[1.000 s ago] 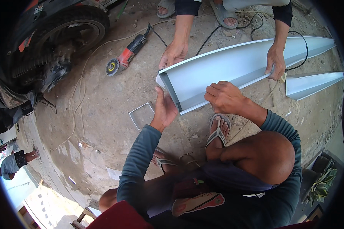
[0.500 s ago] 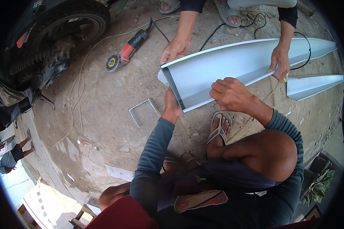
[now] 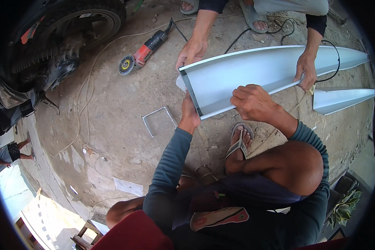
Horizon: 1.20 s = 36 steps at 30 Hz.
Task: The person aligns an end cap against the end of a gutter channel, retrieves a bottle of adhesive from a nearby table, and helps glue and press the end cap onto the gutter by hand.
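Note:
A long white metal gutter (image 3: 233, 77) with upturned sides slants across the upper right, its left end closed by a dark grey strip (image 3: 192, 92). At that end's near corner, my left hand (image 3: 189, 114) is closed around the gutter, its fingers partly hidden behind the end. My right hand (image 3: 253, 102) is curled into a fist over the near rim; whatever lies inside its fingers is hidden. Across from me, another person's hand (image 3: 192, 51) grips the far corner of the same end. That person's other hand (image 3: 306, 71) holds the near rim farther along.
A red and black angle grinder (image 3: 143, 52) lies on the rough ground (image 3: 116, 96), left of the gutter. Nearby is a thin U-shaped metal frame (image 3: 159, 121). A shorter metal piece (image 3: 341, 100) rests at right. Cords cross the ground; a motorcycle wheel (image 3: 91, 31) stands upper left.
The whole view has shifted slightly, with the ground objects a little right and the gutter's far side lower. Both my hands keep the same places and grip on the gutter.

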Each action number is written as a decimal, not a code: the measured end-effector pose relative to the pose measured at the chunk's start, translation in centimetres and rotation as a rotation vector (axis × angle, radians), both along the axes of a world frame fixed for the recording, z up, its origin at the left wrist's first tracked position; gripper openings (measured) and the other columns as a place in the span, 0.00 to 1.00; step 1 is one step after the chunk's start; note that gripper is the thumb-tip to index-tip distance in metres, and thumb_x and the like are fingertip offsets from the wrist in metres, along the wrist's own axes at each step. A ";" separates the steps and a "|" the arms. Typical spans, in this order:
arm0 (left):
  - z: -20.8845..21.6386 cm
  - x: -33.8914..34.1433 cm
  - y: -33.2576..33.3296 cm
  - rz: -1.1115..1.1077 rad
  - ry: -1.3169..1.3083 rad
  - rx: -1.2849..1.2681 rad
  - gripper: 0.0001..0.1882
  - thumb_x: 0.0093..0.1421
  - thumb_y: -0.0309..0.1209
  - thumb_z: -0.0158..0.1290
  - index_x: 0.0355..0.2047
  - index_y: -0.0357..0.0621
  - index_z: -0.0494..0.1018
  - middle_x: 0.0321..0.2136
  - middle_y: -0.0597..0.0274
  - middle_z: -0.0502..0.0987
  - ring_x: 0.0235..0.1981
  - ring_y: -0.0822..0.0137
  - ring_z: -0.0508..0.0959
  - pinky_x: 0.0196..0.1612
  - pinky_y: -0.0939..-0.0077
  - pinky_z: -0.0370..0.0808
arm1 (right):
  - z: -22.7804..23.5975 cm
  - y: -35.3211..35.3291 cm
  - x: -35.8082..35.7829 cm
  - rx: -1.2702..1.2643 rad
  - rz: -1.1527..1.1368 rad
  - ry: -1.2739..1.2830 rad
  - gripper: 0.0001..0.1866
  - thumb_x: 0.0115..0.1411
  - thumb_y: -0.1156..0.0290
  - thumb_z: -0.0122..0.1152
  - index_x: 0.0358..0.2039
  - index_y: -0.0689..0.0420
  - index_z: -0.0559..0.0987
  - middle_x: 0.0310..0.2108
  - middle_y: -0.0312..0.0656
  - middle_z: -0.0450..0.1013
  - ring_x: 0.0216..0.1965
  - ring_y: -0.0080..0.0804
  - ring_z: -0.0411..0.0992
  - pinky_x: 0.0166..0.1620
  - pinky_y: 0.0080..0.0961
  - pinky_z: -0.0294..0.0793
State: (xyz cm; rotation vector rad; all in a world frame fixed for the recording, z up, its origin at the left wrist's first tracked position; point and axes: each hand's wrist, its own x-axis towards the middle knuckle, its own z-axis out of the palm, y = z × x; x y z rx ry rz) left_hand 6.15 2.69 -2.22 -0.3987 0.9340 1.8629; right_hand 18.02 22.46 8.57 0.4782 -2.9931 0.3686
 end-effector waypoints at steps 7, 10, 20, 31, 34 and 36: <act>1.7 -0.7 -2.7 -0.178 0.327 0.110 0.59 0.58 0.69 0.53 0.68 0.27 0.48 0.63 0.42 0.59 0.68 0.51 0.59 0.70 0.58 0.59 | -1.2 0.3 -1.1 -0.035 -0.015 0.033 0.09 0.42 0.75 0.65 0.25 0.57 0.73 0.25 0.40 0.69 0.29 0.38 0.74 0.32 0.36 0.75; 1.4 -1.6 -3.3 -0.312 0.444 -0.003 0.58 0.54 0.69 0.58 0.65 0.30 0.54 0.59 0.48 0.64 0.61 0.58 0.64 0.58 0.66 0.63 | -1.1 0.3 -2.0 -0.031 -0.017 0.011 0.09 0.44 0.74 0.67 0.25 0.58 0.74 0.26 0.41 0.71 0.29 0.40 0.76 0.32 0.37 0.75; 1.8 -2.5 -3.2 -0.464 0.304 -0.050 0.49 0.56 0.67 0.58 0.62 0.37 0.63 0.46 0.57 0.75 0.39 0.68 0.77 0.31 0.80 0.67 | -0.7 1.0 -2.2 -0.101 -0.029 -0.188 0.12 0.56 0.65 0.67 0.25 0.59 0.75 0.25 0.44 0.74 0.30 0.47 0.76 0.34 0.42 0.73; 2.3 -2.6 -4.4 -0.498 0.289 -0.153 0.47 0.52 0.62 0.63 0.58 0.34 0.67 0.43 0.62 0.74 0.41 0.71 0.73 0.42 0.75 0.67 | -1.7 0.1 -1.3 -0.035 -0.056 -0.210 0.12 0.57 0.62 0.67 0.28 0.58 0.78 0.28 0.41 0.75 0.35 0.42 0.78 0.37 0.39 0.75; 2.4 -2.4 -4.7 -0.485 0.260 -0.178 0.44 0.55 0.56 0.63 0.60 0.33 0.66 0.48 0.59 0.74 0.48 0.66 0.75 0.51 0.67 0.70 | -2.8 -0.1 -0.7 -0.055 -0.046 -0.093 0.10 0.53 0.68 0.68 0.26 0.56 0.75 0.27 0.41 0.73 0.32 0.40 0.77 0.35 0.36 0.74; 2.6 -2.5 -4.7 -0.445 0.254 -0.190 0.40 0.58 0.52 0.62 0.60 0.34 0.65 0.51 0.57 0.74 0.51 0.63 0.75 0.54 0.63 0.72 | -3.3 -0.2 -0.9 -0.053 -0.049 -0.068 0.10 0.52 0.67 0.69 0.25 0.56 0.75 0.27 0.40 0.72 0.32 0.39 0.77 0.35 0.35 0.74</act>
